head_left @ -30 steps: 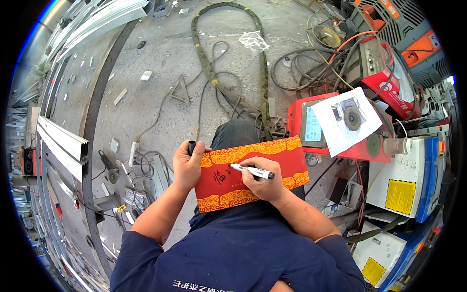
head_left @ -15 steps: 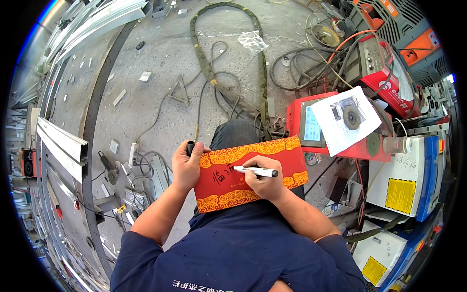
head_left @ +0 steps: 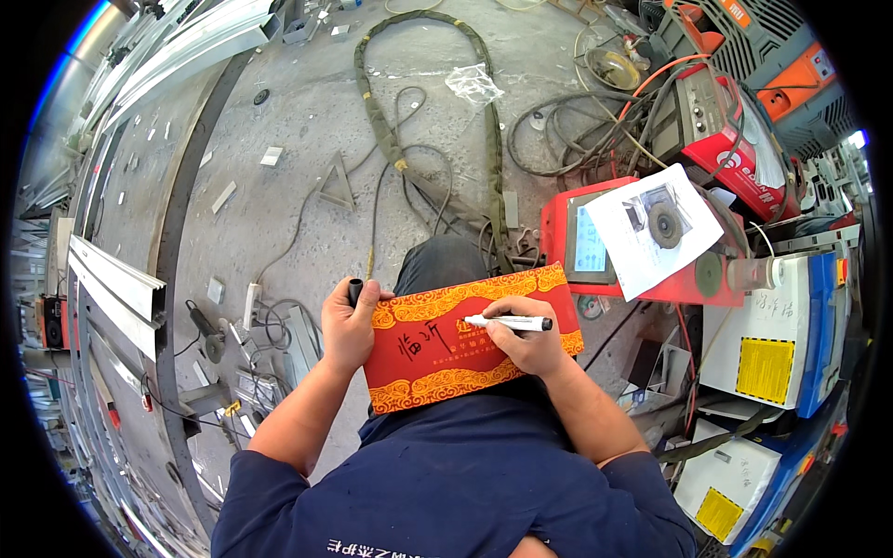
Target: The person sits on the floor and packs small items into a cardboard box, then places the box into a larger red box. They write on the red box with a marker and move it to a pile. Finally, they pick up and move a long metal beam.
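Observation:
Across my lap lies a flat red cardboard piece (head_left: 433, 367) with gold scrolled borders and gold print in its middle. I cannot tell whether it is a box or a folder. My left hand (head_left: 350, 327) is closed at its left edge, thumb on top, and also pinches a black marker cap (head_left: 355, 290). A white marker pen (head_left: 517, 323) with a black end sits in the closed fingers of my right hand (head_left: 530, 346). Its tip points left, at the gold print, right of black handwritten characters on the red face.
Right of my lap stands a red machine (head_left: 560, 232) with a screen, a paper sheet (head_left: 642, 256) lying on it. White-and-blue boxes (head_left: 758, 307) are beyond. A sheathed cable (head_left: 372, 102) loops over the floor ahead. At left are an angle grinder (head_left: 206, 333) and metal profiles (head_left: 116, 293).
My right hand has moved slightly right with the marker. More of the black writing and of the gold print now shows. The red cardboard piece has shifted a little left in view.

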A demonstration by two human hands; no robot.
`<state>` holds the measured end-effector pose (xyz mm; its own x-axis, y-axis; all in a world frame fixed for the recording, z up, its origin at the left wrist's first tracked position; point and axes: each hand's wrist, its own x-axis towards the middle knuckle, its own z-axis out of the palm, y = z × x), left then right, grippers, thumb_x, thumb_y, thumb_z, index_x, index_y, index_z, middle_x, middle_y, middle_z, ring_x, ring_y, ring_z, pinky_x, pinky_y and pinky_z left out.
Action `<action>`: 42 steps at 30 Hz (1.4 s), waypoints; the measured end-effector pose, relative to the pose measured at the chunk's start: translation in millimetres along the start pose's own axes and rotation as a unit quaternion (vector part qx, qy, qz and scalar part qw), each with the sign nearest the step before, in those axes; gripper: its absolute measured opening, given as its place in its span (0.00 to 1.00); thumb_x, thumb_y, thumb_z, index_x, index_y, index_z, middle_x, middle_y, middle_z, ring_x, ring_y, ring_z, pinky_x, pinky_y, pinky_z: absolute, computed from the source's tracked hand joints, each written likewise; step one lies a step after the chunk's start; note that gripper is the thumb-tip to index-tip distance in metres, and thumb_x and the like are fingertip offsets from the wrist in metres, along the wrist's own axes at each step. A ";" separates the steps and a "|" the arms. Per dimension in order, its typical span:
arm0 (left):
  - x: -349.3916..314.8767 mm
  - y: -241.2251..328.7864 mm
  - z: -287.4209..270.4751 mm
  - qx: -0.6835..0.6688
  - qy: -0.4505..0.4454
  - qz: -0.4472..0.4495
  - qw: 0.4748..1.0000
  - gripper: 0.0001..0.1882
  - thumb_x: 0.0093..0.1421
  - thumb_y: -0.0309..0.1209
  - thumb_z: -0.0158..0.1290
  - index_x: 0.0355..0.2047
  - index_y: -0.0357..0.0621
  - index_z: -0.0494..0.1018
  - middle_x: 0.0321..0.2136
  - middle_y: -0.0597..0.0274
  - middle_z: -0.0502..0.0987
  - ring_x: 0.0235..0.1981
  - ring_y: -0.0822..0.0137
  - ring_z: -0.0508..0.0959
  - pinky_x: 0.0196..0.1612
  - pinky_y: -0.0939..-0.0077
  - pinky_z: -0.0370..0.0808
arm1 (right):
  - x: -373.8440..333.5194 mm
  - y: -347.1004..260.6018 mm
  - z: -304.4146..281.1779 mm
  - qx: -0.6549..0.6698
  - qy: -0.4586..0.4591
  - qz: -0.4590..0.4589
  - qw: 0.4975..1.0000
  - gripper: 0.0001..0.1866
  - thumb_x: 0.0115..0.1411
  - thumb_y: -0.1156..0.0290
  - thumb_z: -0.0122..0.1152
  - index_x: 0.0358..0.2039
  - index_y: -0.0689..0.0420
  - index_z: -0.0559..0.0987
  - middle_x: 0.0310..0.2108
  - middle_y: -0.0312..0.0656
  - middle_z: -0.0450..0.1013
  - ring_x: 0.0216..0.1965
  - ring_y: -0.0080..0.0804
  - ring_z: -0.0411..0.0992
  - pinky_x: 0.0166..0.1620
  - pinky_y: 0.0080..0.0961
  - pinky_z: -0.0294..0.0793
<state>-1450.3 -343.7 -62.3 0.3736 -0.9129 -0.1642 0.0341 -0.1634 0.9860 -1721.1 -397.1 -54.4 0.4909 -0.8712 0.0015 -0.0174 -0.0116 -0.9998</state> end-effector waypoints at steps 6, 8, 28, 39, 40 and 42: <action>0.6 6.0 0.4 0.040 0.003 0.014 0.999 0.16 0.70 0.35 0.52 0.26 0.39 0.69 0.26 0.61 0.81 0.26 0.80 0.73 0.30 0.81 0.71 | 3.3 -0.3 1.7 -0.001 0.025 -0.030 0.999 0.07 0.57 0.79 0.61 0.36 0.66 0.80 0.28 0.38 0.78 0.28 0.19 0.73 0.32 0.19 0.72; 0.5 4.8 -0.5 0.047 0.001 0.012 0.999 0.15 0.70 0.34 0.51 0.27 0.39 0.69 0.26 0.60 0.81 0.27 0.78 0.74 0.31 0.81 0.72 | 5.7 0.9 -1.8 -0.018 0.000 -0.015 1.000 0.07 0.57 0.79 0.61 0.37 0.65 0.80 0.28 0.38 0.78 0.28 0.19 0.73 0.32 0.19 0.72; 4.5 1.5 7.0 0.002 -0.011 0.030 1.000 0.14 0.71 0.33 0.50 0.27 0.40 0.68 0.26 0.58 0.80 0.27 0.73 0.77 0.33 0.78 0.75 | -1.9 6.0 -3.8 -0.016 0.047 -0.033 0.998 0.08 0.58 0.72 0.62 0.37 0.60 0.83 0.29 0.42 0.79 0.28 0.25 0.77 0.33 0.22 0.75; 2.4 13.9 11.1 0.095 -0.007 0.034 0.995 0.15 0.70 0.34 0.51 0.26 0.39 0.69 0.26 0.59 0.81 0.27 0.77 0.75 0.32 0.80 0.73 | -3.9 11.6 2.3 -0.007 0.065 -0.038 0.997 0.07 0.57 0.75 0.63 0.36 0.61 0.83 0.27 0.39 0.80 0.26 0.22 0.75 0.31 0.21 0.74; 2.1 12.1 12.1 0.063 -0.007 0.028 0.998 0.16 0.70 0.34 0.51 0.26 0.39 0.68 0.26 0.59 0.81 0.26 0.77 0.75 0.32 0.80 0.73 | -4.3 12.1 3.2 -0.012 0.071 -0.051 0.996 0.07 0.57 0.75 0.63 0.36 0.61 0.83 0.27 0.39 0.80 0.27 0.21 0.75 0.31 0.21 0.74; 2.4 4.3 9.2 0.018 -0.013 0.028 0.999 0.16 0.70 0.34 0.51 0.26 0.39 0.68 0.26 0.59 0.81 0.26 0.78 0.74 0.31 0.80 0.73 | -4.2 12.7 4.8 -0.011 0.072 -0.056 0.996 0.07 0.56 0.76 0.63 0.36 0.62 0.83 0.28 0.40 0.80 0.28 0.22 0.76 0.31 0.21 0.74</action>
<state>-1457.8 -350.0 -58.7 0.3499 -0.9303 -0.1104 -0.0189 -0.1248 0.9920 -1719.2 -391.2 -67.2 0.3614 -0.9249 0.1182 0.0114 -0.1224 -0.9924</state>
